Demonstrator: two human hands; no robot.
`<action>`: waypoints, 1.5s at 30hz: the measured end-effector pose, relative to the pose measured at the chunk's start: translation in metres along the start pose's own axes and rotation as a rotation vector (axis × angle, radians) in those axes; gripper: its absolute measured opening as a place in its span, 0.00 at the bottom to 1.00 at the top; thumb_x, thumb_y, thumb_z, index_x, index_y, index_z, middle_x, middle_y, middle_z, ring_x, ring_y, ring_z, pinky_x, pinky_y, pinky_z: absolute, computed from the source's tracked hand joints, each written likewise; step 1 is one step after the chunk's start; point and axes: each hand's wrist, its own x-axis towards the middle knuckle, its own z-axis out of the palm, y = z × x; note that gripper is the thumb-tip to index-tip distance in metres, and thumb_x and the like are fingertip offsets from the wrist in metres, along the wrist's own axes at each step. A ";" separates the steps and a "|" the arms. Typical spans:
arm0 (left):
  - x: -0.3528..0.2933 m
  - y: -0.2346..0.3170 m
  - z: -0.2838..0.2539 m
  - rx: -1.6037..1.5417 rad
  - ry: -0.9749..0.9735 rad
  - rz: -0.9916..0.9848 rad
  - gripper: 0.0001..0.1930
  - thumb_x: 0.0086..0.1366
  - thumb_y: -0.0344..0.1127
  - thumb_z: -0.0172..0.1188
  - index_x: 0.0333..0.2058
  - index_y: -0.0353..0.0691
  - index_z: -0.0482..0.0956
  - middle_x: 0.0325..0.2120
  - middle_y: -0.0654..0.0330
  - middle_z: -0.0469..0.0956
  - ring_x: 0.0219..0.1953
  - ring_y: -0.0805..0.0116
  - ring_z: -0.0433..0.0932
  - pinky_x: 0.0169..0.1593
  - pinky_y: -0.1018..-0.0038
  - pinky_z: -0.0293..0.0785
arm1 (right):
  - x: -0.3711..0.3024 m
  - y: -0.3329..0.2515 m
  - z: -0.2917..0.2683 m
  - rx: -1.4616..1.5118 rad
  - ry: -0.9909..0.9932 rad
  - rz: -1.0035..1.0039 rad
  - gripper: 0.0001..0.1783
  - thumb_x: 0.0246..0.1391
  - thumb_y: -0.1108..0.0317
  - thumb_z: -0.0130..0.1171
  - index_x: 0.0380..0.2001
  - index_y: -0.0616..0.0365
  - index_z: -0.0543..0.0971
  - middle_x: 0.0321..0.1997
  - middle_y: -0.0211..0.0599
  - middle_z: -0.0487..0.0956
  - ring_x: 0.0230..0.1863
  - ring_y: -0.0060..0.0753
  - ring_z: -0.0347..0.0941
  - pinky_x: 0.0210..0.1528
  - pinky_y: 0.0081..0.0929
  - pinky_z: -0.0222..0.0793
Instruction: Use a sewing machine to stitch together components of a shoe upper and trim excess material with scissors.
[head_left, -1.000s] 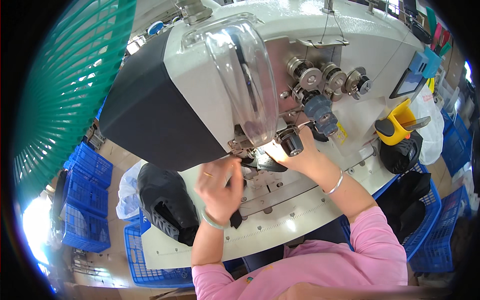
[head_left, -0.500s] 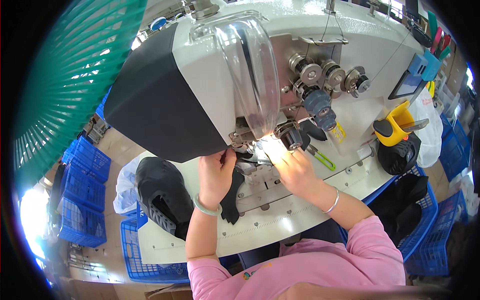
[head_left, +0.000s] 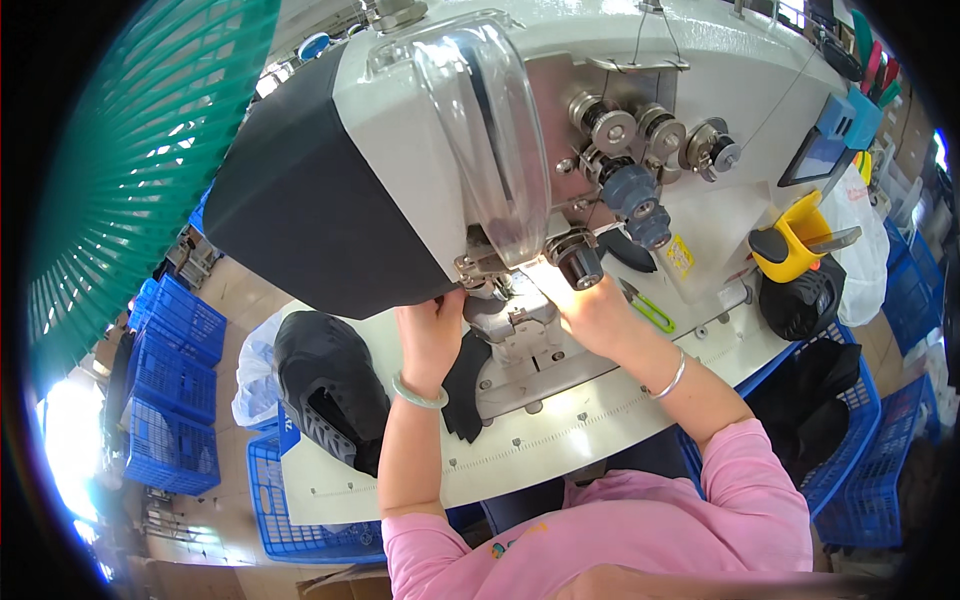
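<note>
Both of my hands are at the needle area of a large white-and-black sewing machine point(head_left: 395, 150). My left hand point(head_left: 430, 342) is left of the needle, fingers bent inward and closed, their tips tucked under the dark machine head. My right hand point(head_left: 600, 315) reaches in from the right, fingers closed toward the lit presser foot; a tension knob point(head_left: 577, 262) and lamp glare hide the fingertips. What either hand grips is hidden. A black fabric piece point(head_left: 466, 385) hangs over the bed beside my left wrist. A dark shoe upper point(head_left: 330, 385) lies on the table point(head_left: 530, 445) farther left.
Green-handled snips point(head_left: 655, 312) and a black cut piece point(head_left: 628, 250) lie right of the needle. A yellow holder point(head_left: 795, 240) stands over another dark shoe upper point(head_left: 800, 300). Blue crates point(head_left: 172, 445) stack at left; a blue basket point(head_left: 862, 400) with black pieces is at right. A green fan guard point(head_left: 150, 150) hangs upper left.
My right hand has shifted slightly right, and its fingers are now more hidden behind the knob. My left fingertips sit deeper under the machine head. More of the metal bed shows between my hands.
</note>
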 end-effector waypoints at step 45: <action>-0.074 0.075 -0.019 -0.782 -0.333 -0.700 0.13 0.66 0.35 0.56 0.28 0.29 0.80 0.20 0.69 0.75 0.22 0.85 0.68 0.25 0.84 0.63 | -0.033 -0.042 -0.018 1.556 -0.444 0.751 0.24 0.62 0.51 0.52 0.28 0.65 0.77 0.27 0.25 0.76 0.29 0.12 0.67 0.29 0.15 0.63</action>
